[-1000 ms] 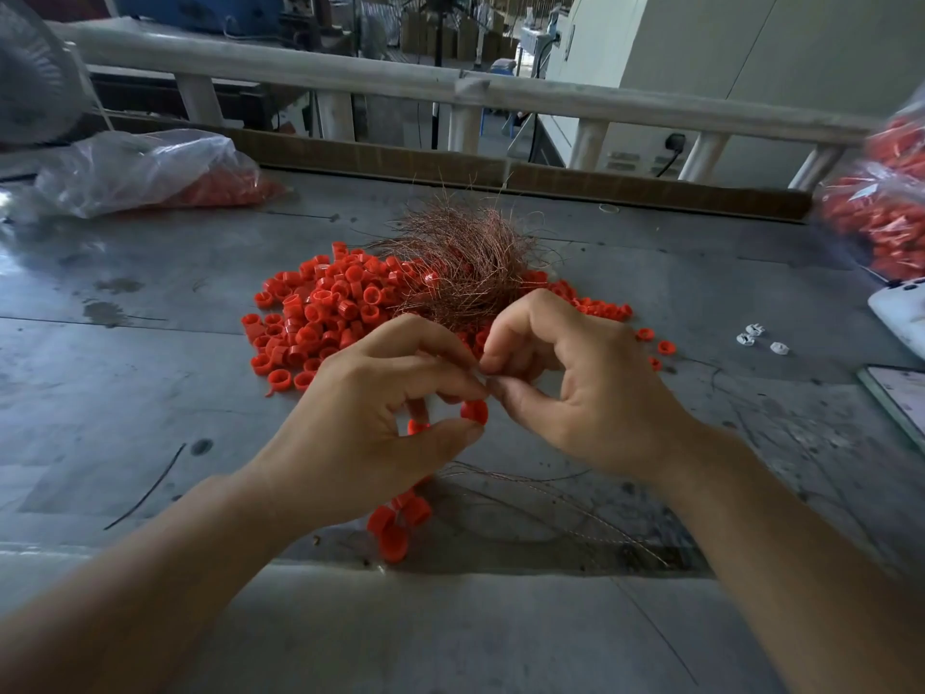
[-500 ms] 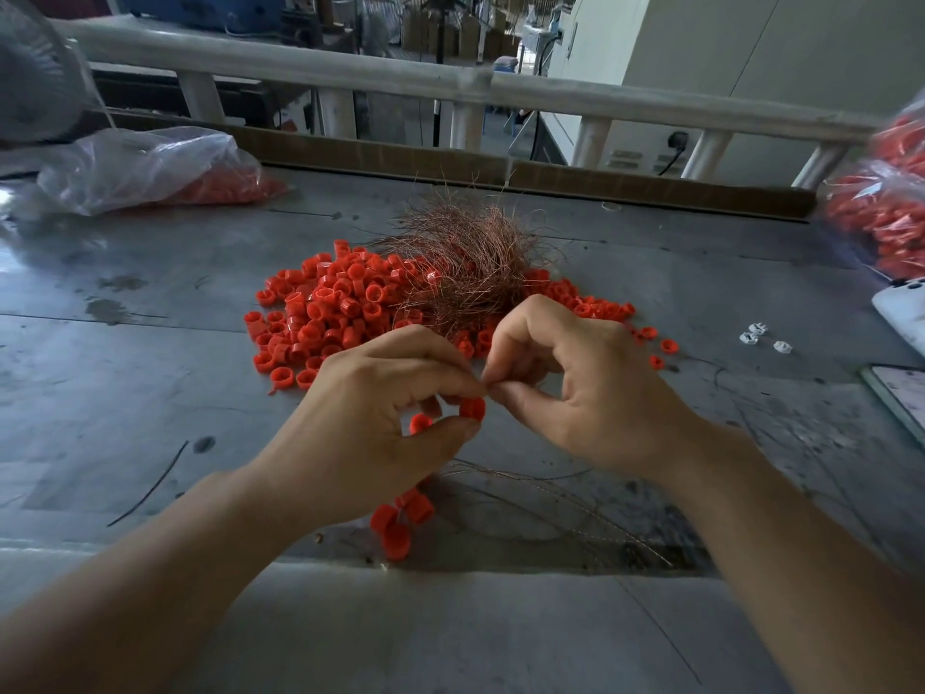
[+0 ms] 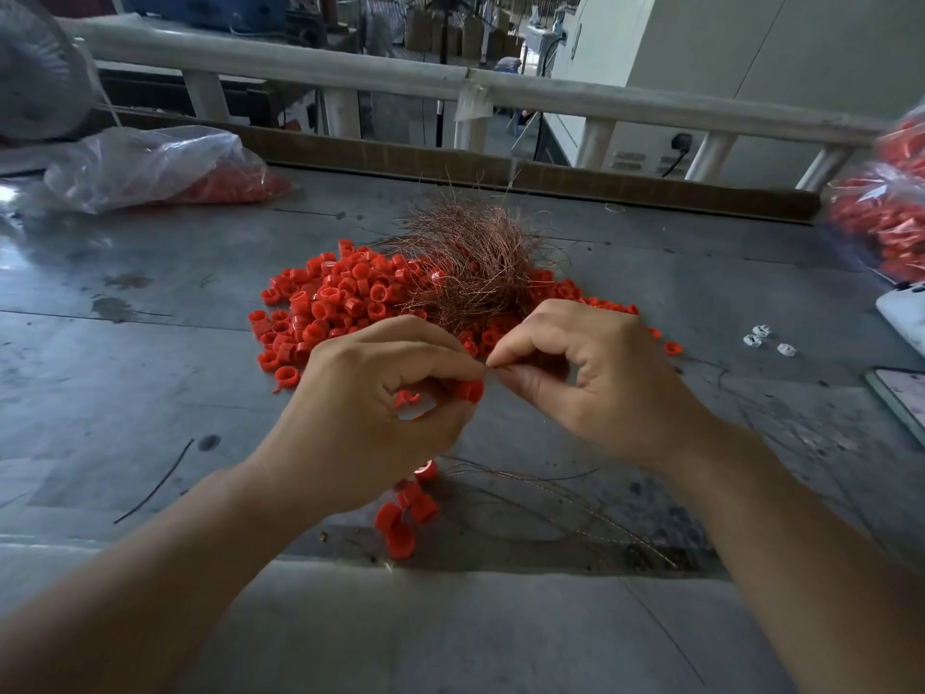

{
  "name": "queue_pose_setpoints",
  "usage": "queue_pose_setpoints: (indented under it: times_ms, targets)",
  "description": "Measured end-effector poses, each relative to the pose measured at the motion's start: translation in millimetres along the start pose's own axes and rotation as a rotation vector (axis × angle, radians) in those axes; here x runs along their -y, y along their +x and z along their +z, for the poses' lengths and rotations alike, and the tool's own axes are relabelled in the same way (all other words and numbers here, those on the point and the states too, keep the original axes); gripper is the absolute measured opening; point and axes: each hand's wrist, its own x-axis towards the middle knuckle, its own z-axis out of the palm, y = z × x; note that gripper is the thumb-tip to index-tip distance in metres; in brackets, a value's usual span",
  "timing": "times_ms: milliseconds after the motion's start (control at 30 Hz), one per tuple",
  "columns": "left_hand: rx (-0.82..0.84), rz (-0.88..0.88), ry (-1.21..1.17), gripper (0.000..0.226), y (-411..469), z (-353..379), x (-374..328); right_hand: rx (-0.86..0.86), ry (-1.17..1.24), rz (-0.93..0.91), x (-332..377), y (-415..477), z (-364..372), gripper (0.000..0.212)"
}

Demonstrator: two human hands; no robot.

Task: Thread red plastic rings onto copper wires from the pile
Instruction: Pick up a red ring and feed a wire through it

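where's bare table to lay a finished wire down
Bare table lies left of the ring pile up to the plastic bag, and right of it up to the white clips. Crowded: the pile with the copper wire tangle, and under the left hand and right hand, where threaded rings and wires lie.

left hand (image 3: 370, 408): lifted slightly | ring (image 3: 469, 390) at its thumb: now closer under the fingertip pinch | right hand (image 3: 595, 388): eased a touch rightward on the wire (image 3: 486, 366) | strung rings (image 3: 408, 508) below the grip: hang higher
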Motion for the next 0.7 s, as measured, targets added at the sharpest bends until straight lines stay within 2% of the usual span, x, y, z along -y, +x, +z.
queue_pose_setpoints:
  times_ms: [167, 267, 333, 433, 567, 633, 700]
  targets:
    - [0.0, -0.057, -0.135, 0.019, 0, -1, 0, -0.049, -0.078, -0.055, 2, -1, -1, 0.005]
    - [-0.032, -0.196, -0.34, 0.023, 1, -2, 0, -0.126, -0.141, -0.064, 4, -1, -7, 0.007]
    - [-0.05, -0.313, -0.55, 0.028, 3, -2, 1, -0.21, -0.159, -0.051, 5, -1, -13, 0.007]
    - [-0.06, -0.385, -0.812, 0.027, 6, -3, 4, -0.383, -0.164, -0.07, 8, -2, -20, 0.007]
    - [-0.064, -0.422, -0.911, 0.028, 8, -4, 6, -0.632, -0.201, -0.152, 9, -3, -34, 0.014]
    - [-0.072, -0.448, -0.935, 0.036, 9, -3, 6, -0.629, -0.156, -0.123, 8, -2, -36, 0.016]
    - [-0.074, -0.455, -0.97, 0.032, 9, -1, 5, -0.534, -0.054, -0.048, 8, -1, -29, 0.017]
